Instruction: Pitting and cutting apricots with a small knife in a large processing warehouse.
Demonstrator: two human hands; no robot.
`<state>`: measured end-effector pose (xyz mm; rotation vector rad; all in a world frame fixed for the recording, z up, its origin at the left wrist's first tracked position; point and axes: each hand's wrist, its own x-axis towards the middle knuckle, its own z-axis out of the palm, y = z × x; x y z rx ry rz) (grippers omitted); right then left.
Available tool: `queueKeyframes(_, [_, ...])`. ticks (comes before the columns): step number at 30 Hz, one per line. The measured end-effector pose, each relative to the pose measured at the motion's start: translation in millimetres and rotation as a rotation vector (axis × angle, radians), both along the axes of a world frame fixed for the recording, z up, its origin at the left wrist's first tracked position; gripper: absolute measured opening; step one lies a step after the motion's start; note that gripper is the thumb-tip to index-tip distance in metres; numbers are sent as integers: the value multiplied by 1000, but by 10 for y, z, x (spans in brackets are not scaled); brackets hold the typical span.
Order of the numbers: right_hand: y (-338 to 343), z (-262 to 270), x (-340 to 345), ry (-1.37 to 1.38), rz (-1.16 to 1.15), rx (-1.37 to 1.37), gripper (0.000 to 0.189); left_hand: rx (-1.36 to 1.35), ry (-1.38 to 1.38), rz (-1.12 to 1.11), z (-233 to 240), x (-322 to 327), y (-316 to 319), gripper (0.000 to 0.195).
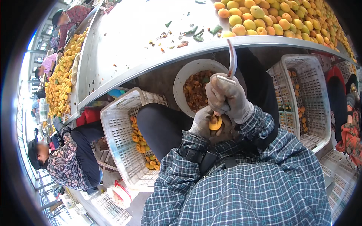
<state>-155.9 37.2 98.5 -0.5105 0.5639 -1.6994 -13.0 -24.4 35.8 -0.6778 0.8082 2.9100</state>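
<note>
My left hand (204, 124), in a soiled grey glove, holds an opened apricot (215, 123) with its orange cut face up and a brown pit area showing. Right above it, my right hand (226, 96), also gloved, is closed around the pale handle of a curved knife (232, 60), whose blade points up toward the table edge. The two hands touch or nearly touch. Behind them stands a round white bucket (178, 84) holding many brown pits and scraps (195, 90).
A metal table (127, 34) bears a pile of apricots (271, 19) and leaf scraps. Plastic crates with apricot halves stand left (118, 141) and right (311, 93) of my legs. Co-workers sit at left (68, 166) and right (350, 132).
</note>
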Motion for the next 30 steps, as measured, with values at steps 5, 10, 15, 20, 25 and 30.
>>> queueKeyframes(5, [-124,-1,14,123,203,3,33,-1352,205,-77,209,-25,126,34])
queueKeyframes(10, [-127,-52,-12,222,332,-28,34,-1087,187,-12,166,-27,149,36])
queueKeyframes(15, [-45,-112,56,-2,-90,224,38,-1131,-161,-7,190,-56,149,15])
queueKeyframes(20, [4,-76,389,343,-428,249,28,-489,-388,351,100,-141,164,21])
queueKeyframes(25, [-58,-100,676,1476,-436,-410,19,-581,-361,541,97,-143,108,29])
queueKeyframes(30, [45,-5,412,264,-560,137,8,-842,-327,654,-44,-289,-19,38])
